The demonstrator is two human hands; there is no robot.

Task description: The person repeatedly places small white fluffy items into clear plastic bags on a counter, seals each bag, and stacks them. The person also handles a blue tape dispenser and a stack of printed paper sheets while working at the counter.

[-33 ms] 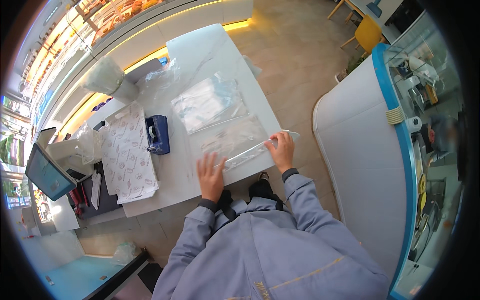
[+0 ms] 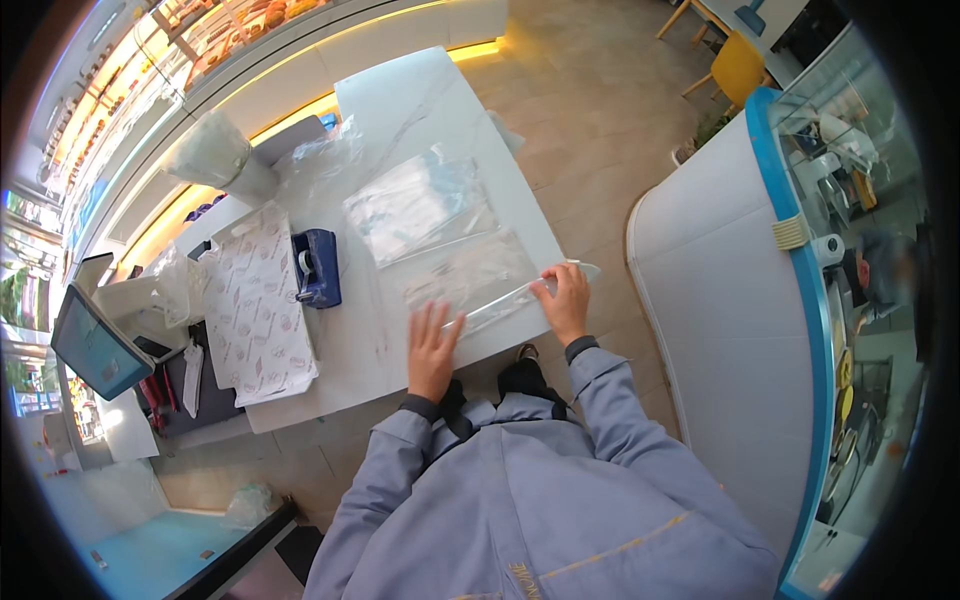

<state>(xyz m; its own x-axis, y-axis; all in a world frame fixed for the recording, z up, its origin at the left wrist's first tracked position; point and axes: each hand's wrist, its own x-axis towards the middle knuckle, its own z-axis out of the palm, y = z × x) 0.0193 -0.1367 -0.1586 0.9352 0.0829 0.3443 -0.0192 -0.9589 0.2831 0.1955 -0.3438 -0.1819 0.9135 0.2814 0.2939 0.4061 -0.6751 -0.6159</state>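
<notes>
A clear plastic bag (image 2: pixel 470 275) lies flat near the table's front edge, with a folded strip along its near side. At the right end of that strip, my right hand (image 2: pixel 566 303) pinches the plastic between thumb and fingers. My left hand (image 2: pixel 432 355) rests palm down at the strip's left end, fingers stretched out and slightly blurred; nothing shows in its grasp. Just beyond lies a stack of clear plastic bags (image 2: pixel 415 205), overlapping one another and shining in the light.
Left of the bags stands a blue tape dispenser (image 2: pixel 318 268), beside a pile of printed white paper sheets (image 2: pixel 255 320). A tablet-like screen (image 2: pixel 100 345) sits further left. Crumpled clear plastic (image 2: pixel 320 155) lies at the far side of the white table (image 2: pixel 405 95). A curved white counter (image 2: pixel 715 300) rises at right.
My left hand has slid a little to the right along the near edge of the plastic. My right hand stays where it was.
</notes>
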